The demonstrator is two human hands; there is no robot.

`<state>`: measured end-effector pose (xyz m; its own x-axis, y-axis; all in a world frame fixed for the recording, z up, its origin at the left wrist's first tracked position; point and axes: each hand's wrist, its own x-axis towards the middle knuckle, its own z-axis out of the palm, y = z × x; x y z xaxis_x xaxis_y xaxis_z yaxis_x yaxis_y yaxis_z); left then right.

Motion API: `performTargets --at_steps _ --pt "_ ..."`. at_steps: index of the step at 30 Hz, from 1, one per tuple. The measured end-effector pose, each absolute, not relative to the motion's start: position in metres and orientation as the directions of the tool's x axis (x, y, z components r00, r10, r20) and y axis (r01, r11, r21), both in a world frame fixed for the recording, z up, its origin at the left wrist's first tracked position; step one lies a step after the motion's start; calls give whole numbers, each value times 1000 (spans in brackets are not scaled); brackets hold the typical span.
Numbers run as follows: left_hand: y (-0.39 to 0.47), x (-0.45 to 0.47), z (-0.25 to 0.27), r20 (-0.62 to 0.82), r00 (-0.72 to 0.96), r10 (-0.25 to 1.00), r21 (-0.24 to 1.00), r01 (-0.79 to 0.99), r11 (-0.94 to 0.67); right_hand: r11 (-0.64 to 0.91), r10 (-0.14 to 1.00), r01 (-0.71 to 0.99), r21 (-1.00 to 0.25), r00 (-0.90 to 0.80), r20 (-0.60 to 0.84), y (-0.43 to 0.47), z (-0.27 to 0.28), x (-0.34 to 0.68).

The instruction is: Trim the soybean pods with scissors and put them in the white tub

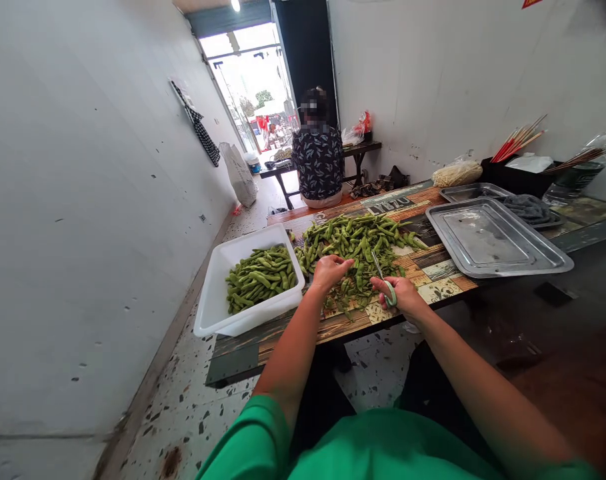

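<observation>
Scissors [391, 293] with pale green handles are in my right hand [401, 297], their metal blades pointing up and away over the pods. My left hand [334, 271] is closed, fingertips pressed together at the near side of a heap of green soybean pods [355, 233]. Whatever its fingers hold is too small or hidden to make out. Small green trimmings [350, 297] lie scattered between and below my hands. Left of them, a white plastic tub [217, 320] contains many more pods [263, 277].
A metal tray [497, 240] lies on the patterned table [283, 340] at right, near a grey cloth [527, 210]. Behind are a black box of skewers [507, 175] and a bagged bundle [457, 173]. A person [317, 160] sits facing away at another table [360, 150].
</observation>
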<state>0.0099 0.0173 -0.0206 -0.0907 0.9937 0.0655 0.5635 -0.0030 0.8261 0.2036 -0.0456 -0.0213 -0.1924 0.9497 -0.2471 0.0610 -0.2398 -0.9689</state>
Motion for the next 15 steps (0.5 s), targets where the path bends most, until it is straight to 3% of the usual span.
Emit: performTargets --at_steps 3,6,10,15 --pt "17 14 -23 141 -28 990 659 749 -72 -236 947 65 -969 -209 -245 -44 -23 204" --pt "20 18 -25 195 7 981 604 787 -126 -224 949 78 -971 -211 -236 -43 -27 204" --pt "23 17 -23 189 -73 979 738 668 -92 -207 947 109 -972 -226 -227 -43 -27 203" --pt "18 25 -16 96 -210 973 979 199 -54 -261 919 108 -959 -275 -281 -43 -21 201"
